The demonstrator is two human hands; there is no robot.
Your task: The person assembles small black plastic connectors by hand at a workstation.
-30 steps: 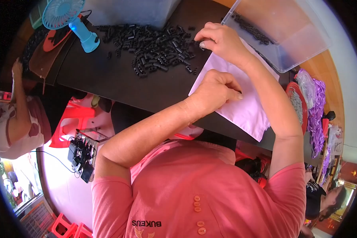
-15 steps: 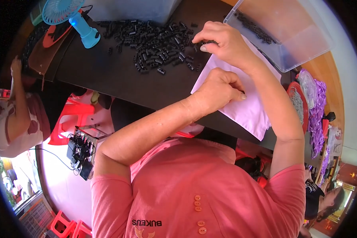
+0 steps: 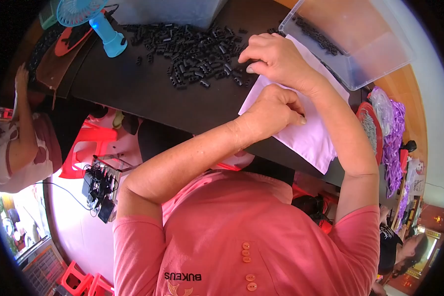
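Small black tubular plastic pieces with holes (image 3: 195, 54) lie in a loose pile on the dark table (image 3: 138, 93). A pale pink cloth (image 3: 308, 140) is spread at the pile's right. Over the cloth my left hand (image 3: 276, 112) is closed, its thumb and forefinger pinched together; whatever is between them is hidden. Farther off, my right hand (image 3: 278, 58) bends over the pile's right edge beside the cloth's upper part. Its fingers are curled towards the thumb, and I cannot make out what they hold.
A clear plastic bin (image 3: 350, 49) with black pieces stands at the far right, near a red basin (image 3: 367, 128) of grey bits and purple ribbons (image 3: 394, 143). A blue fan (image 3: 113, 42) and another bin (image 3: 165, 12) stand at the back. Another person (image 3: 27, 148) is at the left.
My right hand has drawn its fingers in slightly and shifted a little downward at the pile's edge. My left hand stays nearly still. A few black pieces at the pile's near edge have shifted.
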